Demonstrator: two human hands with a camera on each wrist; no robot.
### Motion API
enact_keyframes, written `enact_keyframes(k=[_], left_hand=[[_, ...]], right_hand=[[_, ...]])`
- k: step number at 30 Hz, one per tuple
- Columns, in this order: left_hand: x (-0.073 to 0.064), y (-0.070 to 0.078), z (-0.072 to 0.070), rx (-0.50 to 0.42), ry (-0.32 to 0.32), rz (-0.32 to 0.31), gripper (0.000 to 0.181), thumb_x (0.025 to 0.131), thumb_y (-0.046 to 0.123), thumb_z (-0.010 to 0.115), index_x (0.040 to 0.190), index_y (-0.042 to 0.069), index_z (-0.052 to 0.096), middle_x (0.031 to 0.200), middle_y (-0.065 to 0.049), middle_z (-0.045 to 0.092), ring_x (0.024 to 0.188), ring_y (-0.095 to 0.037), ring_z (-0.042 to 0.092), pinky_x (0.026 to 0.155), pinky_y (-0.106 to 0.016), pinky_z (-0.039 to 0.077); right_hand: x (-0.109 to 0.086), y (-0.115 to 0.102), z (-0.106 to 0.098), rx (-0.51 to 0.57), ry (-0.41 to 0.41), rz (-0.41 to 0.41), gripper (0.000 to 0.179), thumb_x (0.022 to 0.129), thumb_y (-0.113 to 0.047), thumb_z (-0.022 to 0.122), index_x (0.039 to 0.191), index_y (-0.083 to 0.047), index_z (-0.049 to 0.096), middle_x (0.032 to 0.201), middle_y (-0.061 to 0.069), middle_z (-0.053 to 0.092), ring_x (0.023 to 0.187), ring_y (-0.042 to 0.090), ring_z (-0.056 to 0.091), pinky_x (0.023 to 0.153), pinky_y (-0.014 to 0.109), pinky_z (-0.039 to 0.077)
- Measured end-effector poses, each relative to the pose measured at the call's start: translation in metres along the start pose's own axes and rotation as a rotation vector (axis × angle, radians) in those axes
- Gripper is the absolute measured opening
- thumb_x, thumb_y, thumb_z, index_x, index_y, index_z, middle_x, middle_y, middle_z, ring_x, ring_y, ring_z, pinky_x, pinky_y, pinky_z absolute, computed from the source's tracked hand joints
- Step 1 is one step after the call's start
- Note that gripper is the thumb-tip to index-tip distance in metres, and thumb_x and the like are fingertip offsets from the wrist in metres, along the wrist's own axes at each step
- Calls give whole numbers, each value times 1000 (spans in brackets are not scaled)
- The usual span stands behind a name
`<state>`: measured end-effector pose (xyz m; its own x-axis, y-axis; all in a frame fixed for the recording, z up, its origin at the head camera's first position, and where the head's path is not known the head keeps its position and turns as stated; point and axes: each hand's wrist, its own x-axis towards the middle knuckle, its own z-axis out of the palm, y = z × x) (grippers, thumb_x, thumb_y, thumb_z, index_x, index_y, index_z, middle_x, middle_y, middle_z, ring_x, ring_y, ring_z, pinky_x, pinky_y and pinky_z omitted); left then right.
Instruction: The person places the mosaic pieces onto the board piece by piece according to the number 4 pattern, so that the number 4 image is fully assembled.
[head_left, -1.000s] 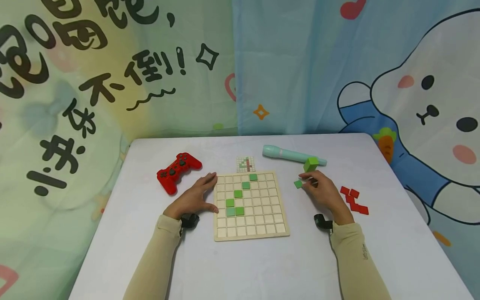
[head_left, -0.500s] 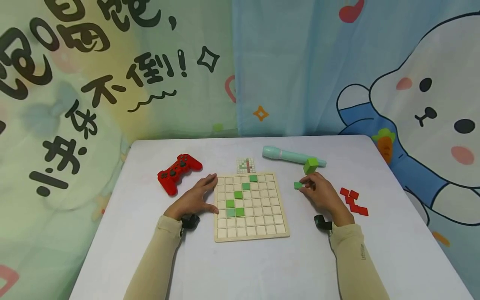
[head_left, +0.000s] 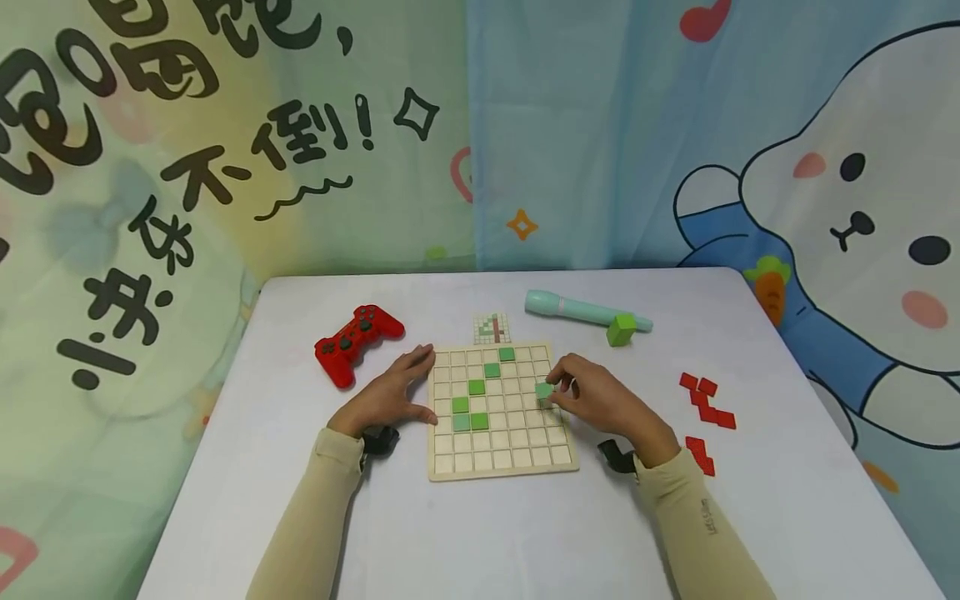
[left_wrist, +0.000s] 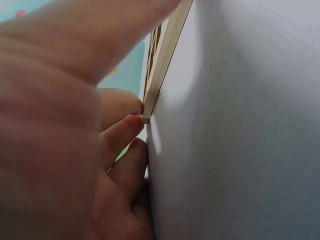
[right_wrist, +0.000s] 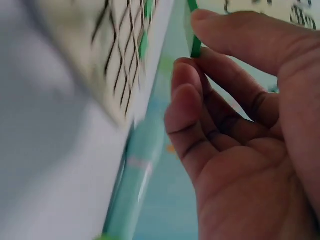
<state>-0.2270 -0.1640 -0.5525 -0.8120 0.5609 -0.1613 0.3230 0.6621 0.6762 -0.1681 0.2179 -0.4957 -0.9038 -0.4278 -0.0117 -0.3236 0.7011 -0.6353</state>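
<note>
My right hand (head_left: pixel 603 404) pinches a small green square tile (head_left: pixel 543 392) between thumb and fingertips, over the right side of a wooden grid board (head_left: pixel 510 460). In the right wrist view the tile (right_wrist: pixel 195 42) is held edge-on, with the board's grid at the upper left. My left hand (head_left: pixel 392 396) lies along the board's left edge, thumb and fingers spread and touching it. The left wrist view shows those fingertips against the board's side (left_wrist: pixel 165 70). Several green tiles (head_left: pixel 476 387) sit in the board's squares, running in a slanting line from the upper middle to the lower left.
Behind the board lies a small pattern card (head_left: pixel 492 328). A red game controller (head_left: pixel 358 342) is at the left. A teal torch-shaped stick (head_left: pixel 573 309) and a green cube (head_left: pixel 621 330) are at the back right. Red tiles (head_left: pixel 705 401) lie right of my right arm.
My right hand has picked up the green tile from the table beside the board and carried it left over the grid. More red tiles are uncovered. My left hand has stayed put.
</note>
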Motion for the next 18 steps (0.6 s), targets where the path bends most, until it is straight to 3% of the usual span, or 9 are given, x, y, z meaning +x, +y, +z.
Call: enact_keyframes(k=[7, 18], left_hand=[[-1, 1, -1, -11, 0, 1, 120, 77, 38, 97, 169, 10, 26, 182, -4, 16, 170, -32, 12, 133, -53, 30], [-1, -1, -2, -9, -1, 9, 119, 78, 39, 96, 169, 11, 25, 182, -3, 16, 170, -32, 12, 133, -52, 30]], right_hand=[[12, -22, 30, 7, -175, -15, 14, 101, -11, 73, 110, -6, 63, 106, 5, 63, 91, 11, 56, 80, 28, 53], [28, -41, 50, -43, -234, -35, 11, 101, -12, 71, 106, -9, 61, 99, 2, 58, 85, 11, 51, 76, 26, 47]])
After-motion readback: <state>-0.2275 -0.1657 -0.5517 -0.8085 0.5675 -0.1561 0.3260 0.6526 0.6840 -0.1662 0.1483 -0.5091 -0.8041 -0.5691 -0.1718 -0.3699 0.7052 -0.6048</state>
